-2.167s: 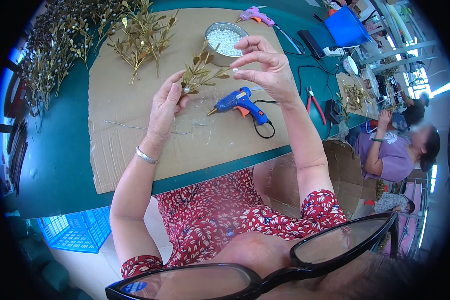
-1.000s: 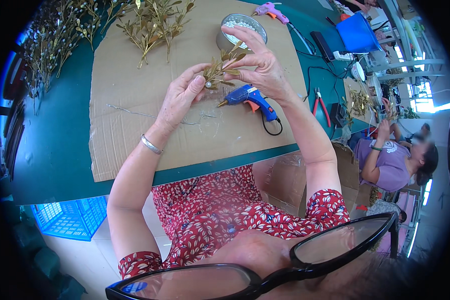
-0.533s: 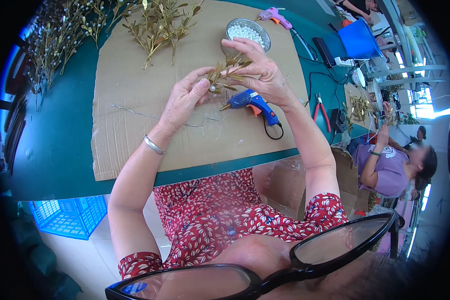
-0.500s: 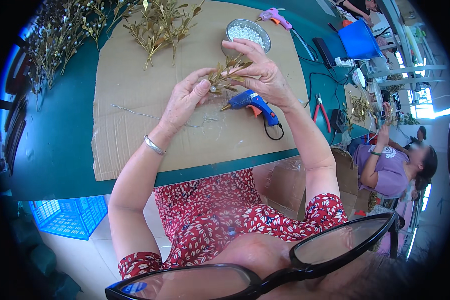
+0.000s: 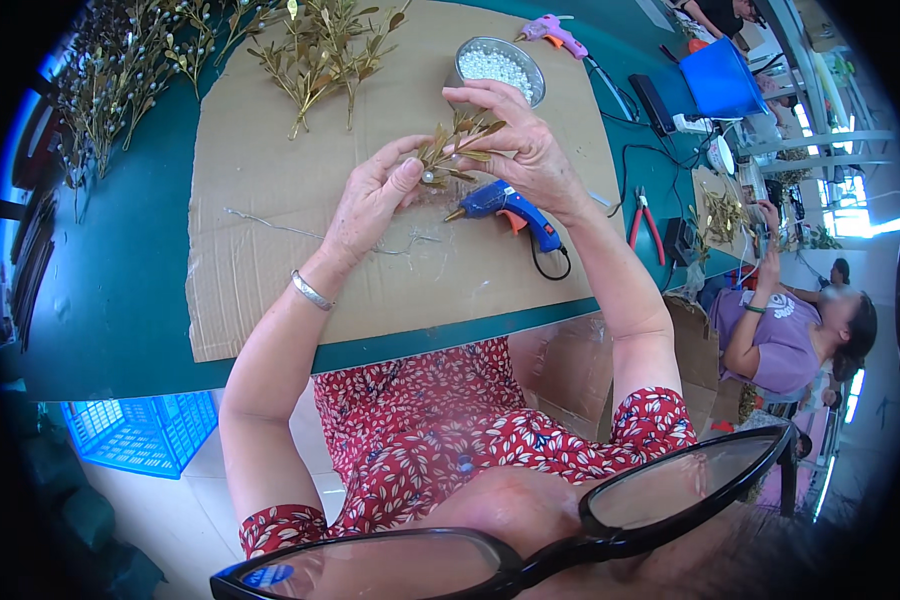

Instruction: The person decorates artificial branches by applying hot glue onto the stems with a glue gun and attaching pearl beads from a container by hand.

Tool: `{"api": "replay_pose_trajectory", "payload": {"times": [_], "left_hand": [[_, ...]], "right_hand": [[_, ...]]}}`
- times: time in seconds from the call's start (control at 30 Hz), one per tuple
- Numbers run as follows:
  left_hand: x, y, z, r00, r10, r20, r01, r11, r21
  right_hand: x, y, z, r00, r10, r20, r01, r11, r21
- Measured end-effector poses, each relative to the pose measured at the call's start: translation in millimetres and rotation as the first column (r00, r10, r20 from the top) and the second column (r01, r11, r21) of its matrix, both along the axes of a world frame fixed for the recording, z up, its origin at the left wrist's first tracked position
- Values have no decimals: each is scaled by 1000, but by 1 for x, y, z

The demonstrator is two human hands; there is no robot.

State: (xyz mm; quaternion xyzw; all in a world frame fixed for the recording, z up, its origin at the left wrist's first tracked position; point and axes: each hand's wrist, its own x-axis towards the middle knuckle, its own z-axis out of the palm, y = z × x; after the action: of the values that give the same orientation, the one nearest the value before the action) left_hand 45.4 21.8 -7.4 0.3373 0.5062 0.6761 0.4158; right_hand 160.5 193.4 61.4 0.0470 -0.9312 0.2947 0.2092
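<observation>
Green worktop (image 5: 120, 310) stretches from left to far right, with a cardboard sheet (image 5: 270, 290) over its middle and gold branches (image 5: 320, 60) on the sheet's far left. Both hands come together above the cardboard. Just nearer than the right hand (image 5: 532, 150) lies a blue glue gun (image 5: 488, 200); on the far side stands a bowl (image 5: 539, 95) of white beads. Between the hands is the gold sprig (image 5: 438, 152), pinched by the left hand (image 5: 373, 198). About two seconds ago the right hand held a bead clear of the leaves — now its thumb and forefinger are in among them, so that bead has probably reached the sprig. Leaves hide whether those tips grip anything — I cannot tell. One pearl (image 5: 428, 177) shows beside the left thumb.
</observation>
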Motion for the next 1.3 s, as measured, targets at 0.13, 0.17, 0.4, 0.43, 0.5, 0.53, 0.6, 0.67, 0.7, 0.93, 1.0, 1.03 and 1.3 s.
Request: {"api": "replay_pose_trajectory", "payload": {"times": [0.13,0.17,0.4,0.43,0.5,0.53,0.6,0.67,0.7,0.93,1.0,1.03,1.3], "left_hand": [[0,0,6,1000,-8,22,7,1000,3],[0,-1,7,999,-7,38,7,1000,10],[-1,0,2,999,-25,23,25,1000,-6],[0,0,1,1000,-20,19,20,1000,-4],[0,0,1,1000,-17,15,17,1000,-4],[0,0,2,1000,-10,17,11,1000,-5],[1,1,3,1000,-4,18,4,1000,-7],[1,1,0,999,2,-35,-3,1000,-21],[1,3,0,999,1,-34,-2,1000,-24],[-1,3,-2,984,100,150,-103,995,12],[-1,5,-1,978,114,176,-120,992,24],[-1,3,-1,978,113,177,-118,993,19],[3,3,-1,984,109,139,-113,993,23]], "right_hand": [[-1,-2,-1,1000,-23,-22,23,1000,-4],[-1,-3,0,999,-27,-29,27,1000,-4],[1,-1,0,1000,-1,-27,-2,995,-96],[1,-1,-1,1000,-1,-32,-2,996,-93],[1,-1,-2,999,-3,-35,0,996,-91],[0,-1,-1,999,-3,-34,0,996,-91],[0,0,-2,999,-3,-33,0,996,-92],[-1,1,-5,999,-2,-39,0,999,-52],[-1,0,-4,999,-3,-37,1,999,-55],[20,-13,-1,885,-341,-318,378,924,62],[31,-28,-1,826,-434,-361,463,886,-6],[31,-45,0,855,-516,-55,476,822,-312],[5,-62,-26,899,-343,274,420,489,-765]]}}
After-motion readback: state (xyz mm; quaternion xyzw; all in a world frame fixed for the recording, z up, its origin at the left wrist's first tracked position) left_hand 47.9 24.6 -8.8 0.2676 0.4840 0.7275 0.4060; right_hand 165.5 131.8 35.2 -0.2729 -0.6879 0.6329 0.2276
